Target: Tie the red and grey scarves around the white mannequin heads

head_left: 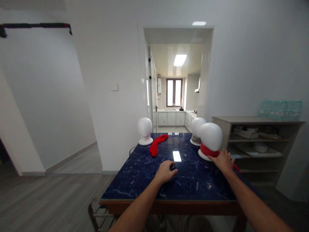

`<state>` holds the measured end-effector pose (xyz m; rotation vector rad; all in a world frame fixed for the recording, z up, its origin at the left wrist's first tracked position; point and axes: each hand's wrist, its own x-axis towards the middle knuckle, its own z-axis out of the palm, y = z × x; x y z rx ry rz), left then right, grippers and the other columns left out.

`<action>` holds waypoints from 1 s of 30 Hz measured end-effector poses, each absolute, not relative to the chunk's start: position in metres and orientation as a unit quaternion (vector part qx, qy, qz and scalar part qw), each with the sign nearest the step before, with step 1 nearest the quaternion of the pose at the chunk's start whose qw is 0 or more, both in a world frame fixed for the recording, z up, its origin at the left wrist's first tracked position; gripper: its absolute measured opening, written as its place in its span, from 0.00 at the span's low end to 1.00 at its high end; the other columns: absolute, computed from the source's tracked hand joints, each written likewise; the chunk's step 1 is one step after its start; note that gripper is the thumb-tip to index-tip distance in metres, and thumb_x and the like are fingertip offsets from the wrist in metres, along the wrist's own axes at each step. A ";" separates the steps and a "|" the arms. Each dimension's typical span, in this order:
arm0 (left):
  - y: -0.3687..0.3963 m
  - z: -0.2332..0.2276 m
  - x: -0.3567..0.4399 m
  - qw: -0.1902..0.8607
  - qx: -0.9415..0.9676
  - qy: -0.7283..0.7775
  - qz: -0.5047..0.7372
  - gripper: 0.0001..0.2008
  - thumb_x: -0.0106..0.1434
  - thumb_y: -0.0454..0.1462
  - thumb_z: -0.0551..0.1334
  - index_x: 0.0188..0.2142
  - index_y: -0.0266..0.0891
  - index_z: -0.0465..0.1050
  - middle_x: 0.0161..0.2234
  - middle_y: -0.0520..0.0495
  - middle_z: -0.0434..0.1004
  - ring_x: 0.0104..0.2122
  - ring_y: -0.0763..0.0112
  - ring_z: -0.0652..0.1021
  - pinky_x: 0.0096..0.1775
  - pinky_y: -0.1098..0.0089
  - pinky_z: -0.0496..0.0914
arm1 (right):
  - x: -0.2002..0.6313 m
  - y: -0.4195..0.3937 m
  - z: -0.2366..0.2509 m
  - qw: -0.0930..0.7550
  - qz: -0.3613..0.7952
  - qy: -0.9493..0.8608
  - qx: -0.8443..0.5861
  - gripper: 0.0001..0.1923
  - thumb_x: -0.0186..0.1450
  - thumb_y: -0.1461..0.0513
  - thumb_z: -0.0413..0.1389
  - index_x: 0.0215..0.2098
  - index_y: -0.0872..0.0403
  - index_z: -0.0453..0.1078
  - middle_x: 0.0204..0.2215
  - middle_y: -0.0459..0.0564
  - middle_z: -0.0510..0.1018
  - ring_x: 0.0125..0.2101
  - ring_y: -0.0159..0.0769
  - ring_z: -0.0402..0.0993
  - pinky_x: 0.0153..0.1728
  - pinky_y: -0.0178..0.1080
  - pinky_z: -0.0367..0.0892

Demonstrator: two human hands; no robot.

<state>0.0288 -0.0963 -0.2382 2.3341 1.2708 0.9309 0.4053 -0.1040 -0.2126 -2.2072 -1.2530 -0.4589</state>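
Three white mannequin heads stand on a dark blue marble table (pixel 193 183). The nearest head (pixel 210 137), at the right edge, has a red scarf (pixel 207 150) wrapped around its neck. My right hand (pixel 223 161) rests on that scarf at the base of the head. My left hand (pixel 165 172) lies flat on the tabletop near the middle, holding nothing. A second red scarf (pixel 157 144) lies loose on the table beside the far left head (pixel 145 130). Another bare head (pixel 197 130) stands behind the wrapped one.
A grey open shelf unit (pixel 256 141) with plates and boxes stands right of the table. A doorway behind the table leads to a kitchen. A chair back (pixel 95 214) shows at the table's near left corner. Grey wood floor extends to the left.
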 end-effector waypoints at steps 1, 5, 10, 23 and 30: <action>-0.096 -0.238 0.029 0.162 0.818 0.445 0.327 0.21 0.63 0.46 0.68 0.54 0.44 0.81 0.53 0.43 0.82 0.57 0.53 0.78 0.62 0.57 0.68 | 0.398 -0.114 -0.216 0.265 -0.187 -0.466 -0.823 0.35 0.68 0.46 0.61 0.61 0.64 0.70 0.55 0.74 0.75 0.60 0.65 0.70 0.54 0.57 0.67; -0.095 -0.240 0.029 0.161 0.815 0.443 0.336 0.20 0.63 0.46 0.69 0.53 0.44 0.81 0.52 0.43 0.83 0.55 0.52 0.79 0.60 0.57 0.69 | 0.354 -0.137 -0.226 0.219 -0.082 -0.547 -0.804 0.17 0.74 0.53 0.51 0.46 0.55 0.76 0.44 0.62 0.82 0.46 0.51 0.80 0.44 0.44 0.69; -0.086 -0.246 0.028 0.222 0.779 0.452 0.373 0.18 0.63 0.44 0.69 0.52 0.44 0.83 0.53 0.42 0.84 0.55 0.52 0.80 0.60 0.57 0.70 | 0.292 -0.121 -0.212 0.105 0.013 -0.708 -0.698 0.12 0.72 0.53 0.56 0.40 0.51 0.77 0.40 0.55 0.84 0.41 0.45 0.83 0.38 0.38 0.67; 0.026 -0.217 -0.114 0.155 0.459 0.694 0.533 0.21 0.58 0.39 0.70 0.51 0.36 0.75 0.53 0.33 0.80 0.58 0.47 0.78 0.61 0.52 0.69 | 0.245 -0.081 -0.228 0.086 -0.058 -0.735 -0.670 0.17 0.78 0.56 0.45 0.48 0.54 0.75 0.43 0.58 0.84 0.44 0.48 0.83 0.44 0.42 0.69; 0.095 -0.218 -0.156 0.073 0.498 0.744 0.439 0.47 0.49 0.48 0.77 0.63 0.28 0.64 0.66 0.21 0.69 0.67 0.33 0.68 0.65 0.43 0.65 | 0.242 -0.078 -0.226 0.091 -0.050 -0.725 -0.681 0.17 0.78 0.57 0.46 0.45 0.54 0.75 0.41 0.58 0.84 0.41 0.47 0.83 0.44 0.41 0.69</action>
